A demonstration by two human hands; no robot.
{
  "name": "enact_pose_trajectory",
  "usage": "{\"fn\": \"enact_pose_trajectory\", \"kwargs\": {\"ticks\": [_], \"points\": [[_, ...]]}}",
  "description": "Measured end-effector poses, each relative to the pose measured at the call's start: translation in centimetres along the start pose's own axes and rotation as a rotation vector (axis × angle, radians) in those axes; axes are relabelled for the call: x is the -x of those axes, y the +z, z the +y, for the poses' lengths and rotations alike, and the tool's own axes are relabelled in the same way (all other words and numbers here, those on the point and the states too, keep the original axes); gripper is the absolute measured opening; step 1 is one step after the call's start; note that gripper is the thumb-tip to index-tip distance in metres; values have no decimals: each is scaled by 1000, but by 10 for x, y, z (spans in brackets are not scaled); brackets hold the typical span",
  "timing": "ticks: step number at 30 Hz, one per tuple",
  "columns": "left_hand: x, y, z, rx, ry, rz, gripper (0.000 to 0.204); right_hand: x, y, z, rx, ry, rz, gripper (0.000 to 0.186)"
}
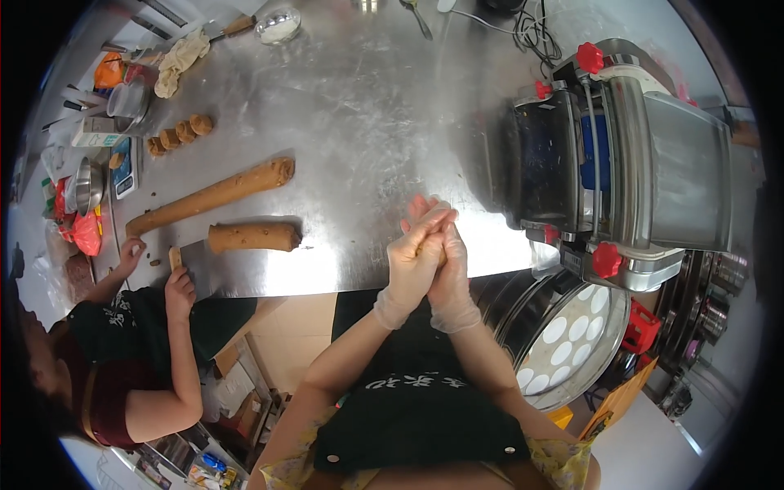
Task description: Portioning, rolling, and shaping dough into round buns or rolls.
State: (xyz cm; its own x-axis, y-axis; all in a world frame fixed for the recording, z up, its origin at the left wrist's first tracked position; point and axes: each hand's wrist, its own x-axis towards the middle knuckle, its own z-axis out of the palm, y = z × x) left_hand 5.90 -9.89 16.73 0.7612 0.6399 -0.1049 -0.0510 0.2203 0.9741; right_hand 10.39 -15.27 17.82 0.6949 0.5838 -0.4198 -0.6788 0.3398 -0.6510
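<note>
My left hand (411, 269) and my right hand (452, 273), both in thin clear gloves, are pressed palm to palm above the table's near edge. Their fingers are closed over each other. Between the palms a bit of a tan dough piece (442, 256) shows; most of it is hidden. To the left on the metal table (351, 139) lie a long brown dough log (216, 196) and a shorter, thicker one (255, 237). Several cut dough pieces (181, 134) sit in a row farther back.
At left a co-worker's hand (180, 287) grips a dough scraper's wooden handle (175, 258). A digital scale (125, 171) and metal bowls (86, 186) stand beyond. On the right are a roller machine (625, 155) with red knobs and a round tray (608, 359) of white discs.
</note>
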Motion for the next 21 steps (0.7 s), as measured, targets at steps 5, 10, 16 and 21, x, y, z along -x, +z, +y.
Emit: {"fn": "enact_pose_trajectory", "kwargs": {"ticks": [5, 10, 16, 21], "points": [[-21, -27, 21, -847, 419, -173, 62, -22, -34, -30, -40, 522, -272, 69], [-4, -17, -10, 35, -120, -144, 55, -7, -10, -4, -205, 286, -210, 70], [-14, -20, 4, -453, 299, -97, 65, -14, -30, -17, -66, 360, -128, 63], [-10, -21, 10, -130, 46, -222, 59, -19, -39, -7, -218, 446, -266, 71]]}}
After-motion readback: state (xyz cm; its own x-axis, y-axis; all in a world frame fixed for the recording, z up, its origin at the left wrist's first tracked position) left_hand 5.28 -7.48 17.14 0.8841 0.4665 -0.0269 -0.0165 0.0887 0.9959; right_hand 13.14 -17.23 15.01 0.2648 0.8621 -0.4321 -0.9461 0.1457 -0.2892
